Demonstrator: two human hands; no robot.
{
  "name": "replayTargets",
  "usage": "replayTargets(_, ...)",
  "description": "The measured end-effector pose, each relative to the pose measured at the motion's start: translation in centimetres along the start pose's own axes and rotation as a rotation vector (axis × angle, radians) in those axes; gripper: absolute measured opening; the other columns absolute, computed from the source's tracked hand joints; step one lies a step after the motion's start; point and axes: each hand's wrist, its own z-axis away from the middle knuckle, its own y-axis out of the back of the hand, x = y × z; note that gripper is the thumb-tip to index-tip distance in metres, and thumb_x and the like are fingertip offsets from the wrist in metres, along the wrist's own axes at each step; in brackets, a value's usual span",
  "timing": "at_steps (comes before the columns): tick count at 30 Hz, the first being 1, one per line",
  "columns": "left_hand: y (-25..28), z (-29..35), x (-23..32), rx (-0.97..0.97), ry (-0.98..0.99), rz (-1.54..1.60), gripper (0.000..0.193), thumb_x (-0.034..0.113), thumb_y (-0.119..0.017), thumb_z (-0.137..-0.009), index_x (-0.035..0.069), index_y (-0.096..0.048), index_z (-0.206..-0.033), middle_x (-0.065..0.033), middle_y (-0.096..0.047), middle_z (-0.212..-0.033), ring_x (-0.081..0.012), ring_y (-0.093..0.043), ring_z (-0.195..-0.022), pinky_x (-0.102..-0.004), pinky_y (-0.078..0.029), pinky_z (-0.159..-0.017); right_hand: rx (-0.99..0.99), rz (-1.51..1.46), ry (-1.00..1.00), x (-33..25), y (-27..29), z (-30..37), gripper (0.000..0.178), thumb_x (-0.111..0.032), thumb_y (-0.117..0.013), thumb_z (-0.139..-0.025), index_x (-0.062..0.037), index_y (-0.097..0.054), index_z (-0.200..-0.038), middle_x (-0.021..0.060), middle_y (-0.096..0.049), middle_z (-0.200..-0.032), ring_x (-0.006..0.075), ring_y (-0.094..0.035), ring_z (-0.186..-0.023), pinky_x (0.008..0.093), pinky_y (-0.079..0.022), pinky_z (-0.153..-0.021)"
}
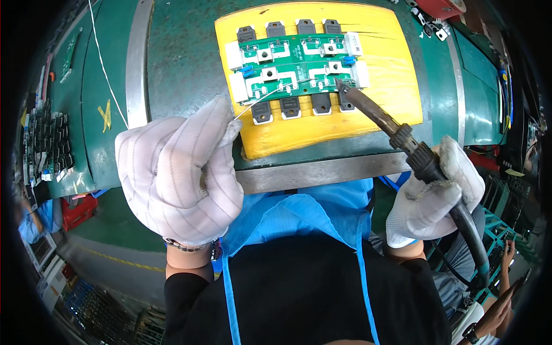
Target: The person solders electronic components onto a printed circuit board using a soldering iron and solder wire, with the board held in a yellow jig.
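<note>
A green circuit board (299, 64) lies on a yellow pad (382, 52) on the bench. White blocks, small blue parts and several black transistor-like parts (290, 107) line its edges. My gloved left hand (181, 167) pinches a thin solder wire (253, 103), whose end reaches over the board's lower part. In my gloved right hand (437, 195) is a soldering iron (397, 129). Its dark tip is at the board's lower right edge; whether it touches a joint I cannot make out.
A metal strip (322, 175) edges the green bench in front of me. Many black parts (49, 141) stand on the left bench. A red container (441, 8) and loose parts are at the upper right. Another person's hand (494, 316) shows at the lower right.
</note>
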Motion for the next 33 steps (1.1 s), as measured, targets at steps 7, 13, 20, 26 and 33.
replayTargets(7, -0.4, 0.2, -0.1, -0.011, -0.061, 0.013, 0.022, 0.008, -0.073, -0.079, 0.012, -0.072, -0.101, -0.0005, -0.067, -0.09, -0.0205, -0.057, -0.075, -0.0332, -0.047, -0.071, 0.327, -0.069, -0.068, 0.2, -2.5, 0.4, 0.042, -0.034, -0.067, -0.088, 0.0075, -0.068, -0.089, 0.0204, -0.07, -0.086, 0.0297, -0.071, -0.079, 0.034, -0.055, -0.079)
replayTargets(13, -0.8, 0.3, -0.2, 0.0, -0.107, 0.024, 0.024, 0.009, -0.075, -0.078, 0.014, -0.072, -0.101, 0.0006, -0.067, -0.089, -0.0199, -0.057, -0.074, -0.0328, -0.047, -0.071, 0.311, -0.091, -0.09, -0.1, -2.5, 0.0, 0.042, -0.034, -0.066, -0.088, 0.0079, -0.068, -0.089, 0.0214, -0.07, -0.087, 0.0294, -0.071, -0.08, 0.0345, -0.055, -0.08)
replayTargets(20, -0.9, -0.1, -0.1, 0.003, -0.102, 0.044, 0.023, 0.008, -0.075, -0.079, 0.012, -0.072, -0.101, -0.0008, -0.068, -0.09, -0.0198, -0.058, -0.074, -0.0321, -0.047, -0.07, 0.447, -0.029, -0.082, 0.4, -3.1, 0.3, 0.039, -0.032, -0.062, -0.092, 0.0058, -0.068, -0.093, 0.0219, -0.071, -0.093, 0.0255, -0.07, -0.08, 0.034, -0.055, -0.079)
replayTargets(26, -0.3, 0.4, -0.5, 0.073, -0.109, 0.01, 0.021, 0.009, -0.073, -0.08, 0.011, -0.073, -0.1, 0.0001, -0.068, -0.091, -0.0191, -0.058, -0.076, -0.0323, -0.047, -0.072, 0.374, -0.031, -0.019, 2.6, -1.1, 1.8, 0.046, -0.037, -0.047, -0.102, 0.0073, -0.056, -0.107, 0.0205, -0.062, -0.106, 0.0199, -0.063, -0.081, 0.0282, -0.055, -0.075)
replayTargets(33, -0.7, 0.1, 0.1, 0.032, -0.11, -0.002, 0.028, 0.007, -0.076, -0.074, 0.015, -0.074, -0.101, 0.0022, -0.064, -0.086, -0.0184, -0.058, -0.075, -0.0324, -0.047, -0.071, 0.399, -0.004, -0.066, 0.4, -3.3, 0.4, 0.039, -0.036, -0.064, -0.092, 0.0025, -0.065, -0.098, 0.0204, -0.071, -0.093, 0.0285, -0.071, -0.086, 0.0378, -0.054, -0.086)
